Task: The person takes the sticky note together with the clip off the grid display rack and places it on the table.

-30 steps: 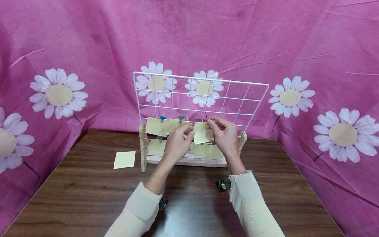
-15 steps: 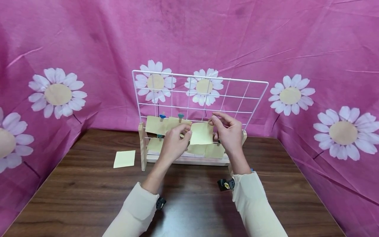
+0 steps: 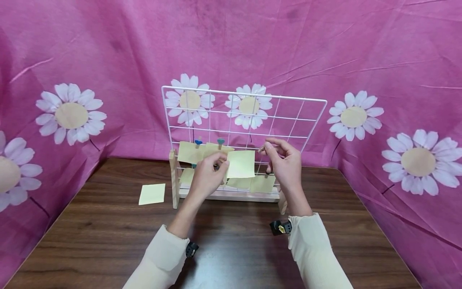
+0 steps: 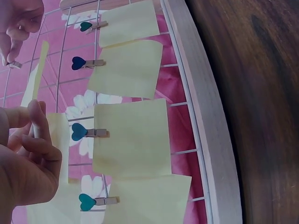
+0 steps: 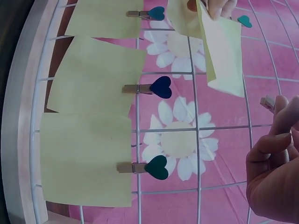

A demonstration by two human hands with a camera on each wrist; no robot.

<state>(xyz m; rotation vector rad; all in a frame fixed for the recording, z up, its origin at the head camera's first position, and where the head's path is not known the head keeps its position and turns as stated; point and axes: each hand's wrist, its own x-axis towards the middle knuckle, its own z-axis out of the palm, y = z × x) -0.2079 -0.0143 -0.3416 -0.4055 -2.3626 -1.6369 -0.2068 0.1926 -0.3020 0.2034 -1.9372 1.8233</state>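
My left hand (image 3: 208,174) pinches a yellow sticky note (image 3: 241,163) by its left edge, in front of the white wire grid rack (image 3: 245,94). To the right of the note, my right hand (image 3: 286,164) pinches a small wooden clothespin (image 5: 267,103) between thumb and fingertips, apart from the paper. Heart-topped clothespins (image 4: 88,132) hold several other notes (image 4: 132,140) in two rows low on the grid. The left wrist view shows the held note (image 4: 39,74) nearly edge-on. My left hand covers part of the lower row in the head view.
A loose yellow sticky note (image 3: 152,194) lies on the dark wooden table (image 3: 101,237), left of the rack. Wooden feet (image 3: 174,182) support the grid. Behind it hangs a pink cloth (image 3: 137,48) printed with daisies.
The held note and my left hand have shifted slightly left and now face the camera more squarely. My right hand has moved right, away from the note, with the clothespin now showing.
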